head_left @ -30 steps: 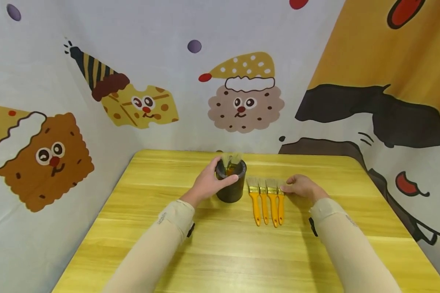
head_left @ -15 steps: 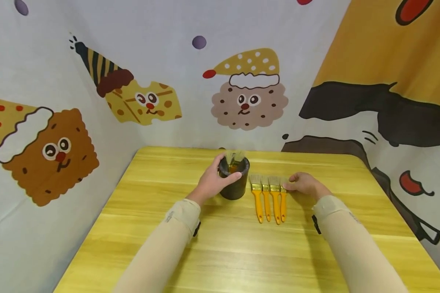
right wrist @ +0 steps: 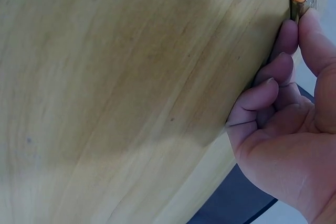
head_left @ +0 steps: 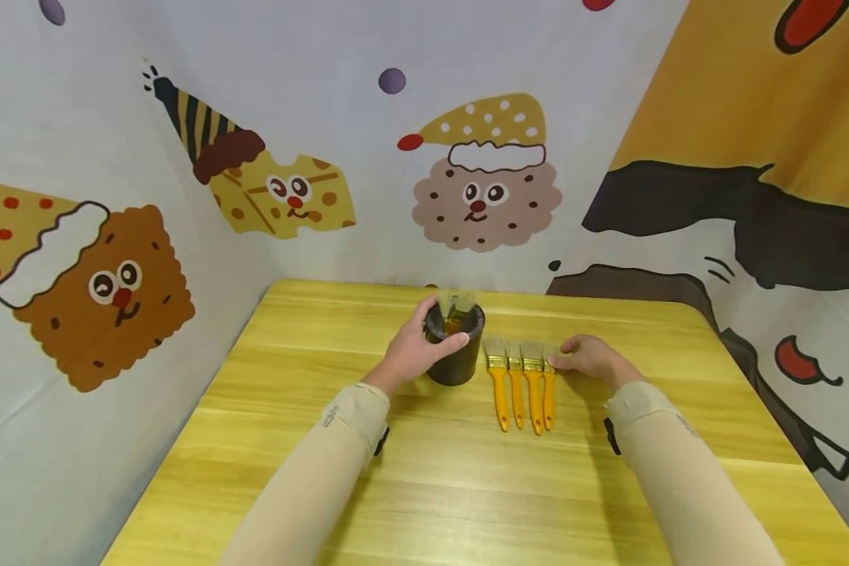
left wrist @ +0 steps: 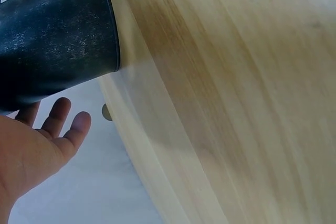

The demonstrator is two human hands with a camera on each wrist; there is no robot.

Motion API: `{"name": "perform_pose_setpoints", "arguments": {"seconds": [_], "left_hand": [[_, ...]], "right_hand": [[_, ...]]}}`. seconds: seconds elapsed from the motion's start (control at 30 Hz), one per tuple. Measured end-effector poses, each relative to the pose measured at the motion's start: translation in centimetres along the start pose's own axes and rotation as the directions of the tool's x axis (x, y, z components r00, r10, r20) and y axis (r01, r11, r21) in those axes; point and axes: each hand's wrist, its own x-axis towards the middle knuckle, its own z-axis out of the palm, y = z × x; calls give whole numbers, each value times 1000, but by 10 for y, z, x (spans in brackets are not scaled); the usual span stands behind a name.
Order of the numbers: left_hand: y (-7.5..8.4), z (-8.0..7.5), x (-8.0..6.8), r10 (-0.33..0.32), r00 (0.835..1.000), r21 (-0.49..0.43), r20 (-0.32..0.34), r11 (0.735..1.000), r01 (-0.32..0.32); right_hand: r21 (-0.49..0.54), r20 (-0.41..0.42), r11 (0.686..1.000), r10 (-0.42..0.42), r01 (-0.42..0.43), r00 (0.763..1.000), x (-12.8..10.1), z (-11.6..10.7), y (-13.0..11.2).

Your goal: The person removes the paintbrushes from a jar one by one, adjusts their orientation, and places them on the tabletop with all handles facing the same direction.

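The left hand (head_left: 413, 350) clasps the cup (head_left: 455, 364), whose wall mostly hides the inner brushes (head_left: 458, 303), their number unclear. Beside it on the table (head_left: 424, 503), the right hand (head_left: 591, 358) pinches the rightmost brush (head_left: 549, 402), partly covering it.

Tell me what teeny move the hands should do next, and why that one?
I'd guess the right hand should lift the rightmost brush toward the dark cup. It pinches that brush, the left hand holds the cup, and other brushes stand inside with their bristles up.
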Motion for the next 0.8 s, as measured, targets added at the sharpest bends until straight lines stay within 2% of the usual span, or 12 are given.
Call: {"name": "perform_pose_setpoints", "arguments": {"seconds": [0.2, 0.43, 0.57, 0.7, 0.8], "left_hand": [[2, 1, -1, -6, 1000, -5, 7, 1000, 6], [0, -1, 1, -11, 1000, -22, 6, 1000, 11], [1, 0, 1, -9, 1000, -24, 15, 1000, 9], [1, 1, 1, -11, 1000, -25, 28, 1000, 12], [1, 1, 0, -16, 1000, -23, 18, 1000, 17]], "right_hand": [[7, -28, 1000, -17, 17, 999, -3, 2, 2], [38, -17, 996, -84, 85, 996, -9, 2, -2], [40, -31, 995, -89, 91, 996, -16, -2, -2], [45, -118, 994, -95, 101, 988, -19, -7, -3], [76, -215, 987, -123, 142, 969, -19, -12, -10]]}}
